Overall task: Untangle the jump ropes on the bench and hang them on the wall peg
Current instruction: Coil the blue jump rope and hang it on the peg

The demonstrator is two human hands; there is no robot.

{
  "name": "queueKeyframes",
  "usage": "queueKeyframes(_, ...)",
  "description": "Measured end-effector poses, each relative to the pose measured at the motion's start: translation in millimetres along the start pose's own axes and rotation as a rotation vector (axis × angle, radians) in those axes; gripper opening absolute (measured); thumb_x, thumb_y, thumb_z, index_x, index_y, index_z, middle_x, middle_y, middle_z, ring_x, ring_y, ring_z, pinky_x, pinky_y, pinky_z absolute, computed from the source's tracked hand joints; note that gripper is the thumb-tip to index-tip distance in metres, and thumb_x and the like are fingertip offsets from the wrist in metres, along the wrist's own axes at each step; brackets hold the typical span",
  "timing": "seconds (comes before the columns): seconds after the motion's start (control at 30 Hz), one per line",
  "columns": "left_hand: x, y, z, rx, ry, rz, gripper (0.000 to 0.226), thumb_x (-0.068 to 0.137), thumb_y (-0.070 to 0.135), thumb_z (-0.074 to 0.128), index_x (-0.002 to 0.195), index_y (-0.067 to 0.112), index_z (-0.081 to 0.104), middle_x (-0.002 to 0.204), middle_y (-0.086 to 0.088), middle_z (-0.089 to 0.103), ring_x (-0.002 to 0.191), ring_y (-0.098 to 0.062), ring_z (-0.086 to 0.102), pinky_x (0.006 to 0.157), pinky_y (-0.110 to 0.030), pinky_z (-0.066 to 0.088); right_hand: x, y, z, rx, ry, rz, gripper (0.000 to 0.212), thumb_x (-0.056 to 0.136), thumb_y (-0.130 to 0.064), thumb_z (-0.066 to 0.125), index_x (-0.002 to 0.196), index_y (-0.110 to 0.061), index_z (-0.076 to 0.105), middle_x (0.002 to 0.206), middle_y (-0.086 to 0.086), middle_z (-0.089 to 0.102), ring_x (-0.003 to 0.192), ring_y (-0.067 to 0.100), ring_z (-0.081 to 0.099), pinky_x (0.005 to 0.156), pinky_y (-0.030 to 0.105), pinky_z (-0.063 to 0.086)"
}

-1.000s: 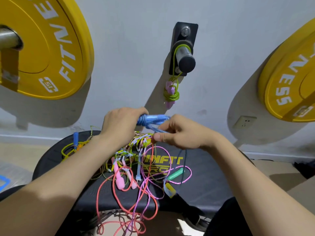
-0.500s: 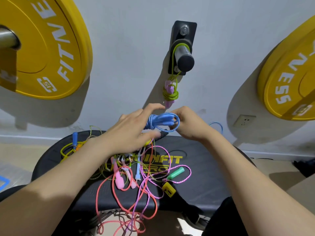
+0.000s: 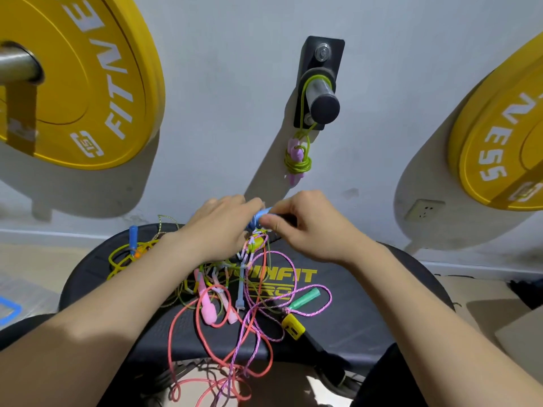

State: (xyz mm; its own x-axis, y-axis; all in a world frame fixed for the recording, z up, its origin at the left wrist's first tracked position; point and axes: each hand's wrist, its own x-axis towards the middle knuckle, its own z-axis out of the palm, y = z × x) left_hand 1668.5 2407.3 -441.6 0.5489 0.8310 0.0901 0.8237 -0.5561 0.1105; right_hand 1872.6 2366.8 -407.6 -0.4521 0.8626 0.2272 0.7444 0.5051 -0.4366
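Blue jump rope bundle (image 3: 259, 216) held over the far edge of the bench (image 3: 367, 306), below wall peg (image 3: 322, 99). Left hand (image 3: 223, 227) grips one end and right hand (image 3: 307, 227) pinches the other. Tangled ropes (image 3: 241, 286) lie underneath. Green rope (image 3: 299, 161) hangs from peg. Yellow weight plates (image 3: 88, 83) flank both sides.

Left weight plate (image 3: 88, 83), upper left of the frame: "FITNE" in white capitals, cut off at the top edge; below it a small white square emblem, seemingly "ST".
Right weight plate (image 3: 499, 148), right edge of the frame: "NESS" in white capitals, start of the word out of frame; emblem below too cropped to read.
Bench (image 3: 367, 304), lower middle: "INFIT" in yellow capitals, beginning hidden under jump ropes (image 3: 240, 289); beneath, outlined yellow letters, seemingly "PRO", partly covered.
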Motion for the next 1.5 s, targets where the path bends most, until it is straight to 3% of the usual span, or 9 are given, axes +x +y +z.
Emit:
queueKeyframes(0.23, -3, 12, -7, -0.061, -0.118, 0.083, 0.043, 0.105, 0.062, 0.036, 0.132, 0.03, 0.043, 0.104, 0.004, 0.041, 0.11, -0.021, 0.045, 0.104, -0.045, 0.035, 6, 32, -7, 0.059, 0.412, 0.179, 0.042, 0.078, -0.061, 0.085, 0.07, -0.022, 0.074, 0.055, -0.007, 0.061, 0.054, 0.011, 0.051, 0.054, 0.033, 0.042)
queueKeyframes(0.43, -9, 15, -13, -0.488, 0.025, 0.211, 0.044, 0.103, 0.036, 0.065, 0.142, 0.026, 0.047, 0.12, 0.004, 0.061, 0.108, -0.014, 0.057, 0.097, -0.037, 0.044, 5, 51, -7, 0.487, 0.275, 0.368, 0.025, 0.084, -0.034, 0.09, 0.082, -0.011, 0.08, 0.06, -0.002, 0.059, 0.052, 0.009, 0.043, 0.051, 0.02, 0.038)
queueKeyframes(0.6, -4, 15, -13, -0.83, 0.113, 0.087, 0.039, 0.106, 0.04, 0.053, 0.14, 0.049, 0.038, 0.091, 0.021, 0.06, 0.08, -0.012, 0.058, 0.082, -0.037, 0.048, 3, 48, -11, 0.833, 0.073, 0.491, 0.009, 0.104, -0.009, 0.062, 0.11, -0.002, 0.064, 0.068, 0.005, 0.059, 0.055, 0.017, 0.049, 0.056, 0.031, 0.05)
queueKeyframes(0.83, 9, 23, -7, -1.211, 0.188, -0.159, 0.025, 0.11, 0.03, 0.053, 0.124, 0.012, 0.062, 0.088, -0.003, 0.067, 0.075, -0.016, 0.058, 0.067, -0.03, 0.052, 3, 31, -20, 1.292, -0.046, 0.429, 0.017, 0.104, -0.004, 0.052, 0.103, -0.014, 0.065, 0.081, 0.015, 0.068, 0.078, 0.034, 0.073, 0.074, 0.039, 0.064)
queueKeyframes(0.97, 8, 23, -8, -1.308, 0.14, -0.24, 0.027, 0.111, 0.03, 0.052, 0.122, 0.011, 0.066, 0.097, -0.007, 0.073, 0.083, -0.019, 0.068, 0.072, -0.033, 0.057, 1, 32, -22, 1.435, -0.083, 0.413, 0.039, 0.096, -0.005, 0.043, 0.115, -0.014, 0.076, 0.119, 0.016, 0.077, 0.099, 0.032, 0.079, 0.074, 0.032, 0.064)
queueKeyframes(1.17, 12, 24, -10, -1.336, 0.111, -0.294, 0.026, 0.108, 0.029, 0.053, 0.115, 0.005, 0.059, 0.086, -0.011, 0.069, 0.076, -0.026, 0.057, 0.074, -0.043, 0.047, 12, 34, -2, 1.004, 0.369, 0.395, 0.033, 0.11, -0.035, 0.055, 0.098, -0.013, 0.075, 0.07, 0.002, 0.059, 0.058, 0.013, 0.047, 0.059, 0.026, 0.039)
queueKeyframes(1.3, 8, 29, -10, -1.294, 0.106, -0.221, 0.043, 0.103, 0.047, 0.059, 0.119, 0.007, 0.058, 0.085, -0.009, 0.067, 0.076, -0.026, 0.053, 0.072, -0.044, 0.047, 20, 30, 3, 0.81, 0.599, 0.457, 0.022, 0.113, -0.014, 0.043, 0.101, -0.02, 0.061, 0.076, -0.001, 0.057, 0.056, 0.007, 0.045, 0.057, 0.026, 0.039)
queueKeyframes(1.4, 7, 28, -10, -1.252, 0.144, -0.21, 0.034, 0.104, 0.041, 0.062, 0.114, 0.009, 0.065, 0.085, -0.004, 0.07, 0.074, -0.02, 0.06, 0.072, -0.04, 0.051, 17, 28, -2, 0.76, 0.586, 0.437, 0.029, 0.106, -0.002, 0.039, 0.103, -0.025, 0.055, 0.081, 0.003, 0.058, 0.06, 0.008, 0.048, 0.058, 0.021, 0.041)
queueKeyframes(1.5, 5, 26, -12, -1.221, 0.184, -0.184, 0.028, 0.106, 0.034, 0.062, 0.116, 0.008, 0.067, 0.088, -0.013, 0.069, 0.077, -0.019, 0.064, 0.074, -0.045, 0.054, 16, 25, -1, 0.741, 0.397, 0.432, 0.009, 0.097, -0.027, 0.044, 0.096, -0.023, 0.052, 0.078, 0.001, 0.046, 0.062, 0.01, 0.041, 0.06, 0.024, 0.035)
